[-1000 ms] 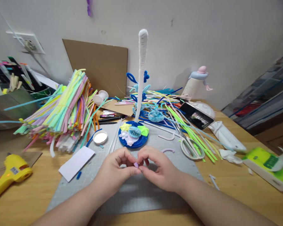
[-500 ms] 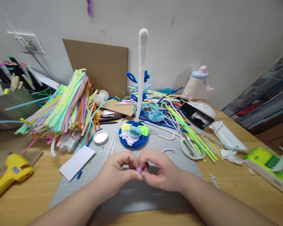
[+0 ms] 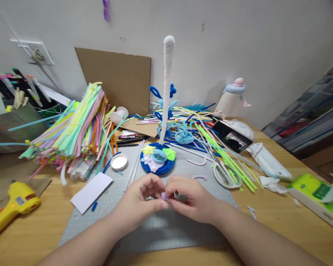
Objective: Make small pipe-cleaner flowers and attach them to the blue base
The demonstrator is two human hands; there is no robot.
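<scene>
My left hand (image 3: 140, 201) and my right hand (image 3: 190, 199) meet over the grey cutting mat (image 3: 158, 229), fingertips pinched together on a small lilac pipe-cleaner piece (image 3: 163, 195). Just beyond them stands a blue round base (image 3: 157, 159) carrying small fuzzy flowers and a tall white wrapped stem (image 3: 167, 85). Two curved lilac pieces (image 3: 198, 177) lie on the mat to the right of the base.
A large heap of coloured pipe cleaners (image 3: 74, 129) lies at the left, a yellow glue gun (image 3: 12, 205) at the near left. Scissors (image 3: 226, 174), a phone (image 3: 231, 136), a green box (image 3: 316, 195), a white card (image 3: 91, 192) and a small white lid (image 3: 118, 162) surround the mat.
Both hands have shifted slightly while working the lilac piece between the fingertips; it stays pinched between them. Nothing else on the table has moved.
</scene>
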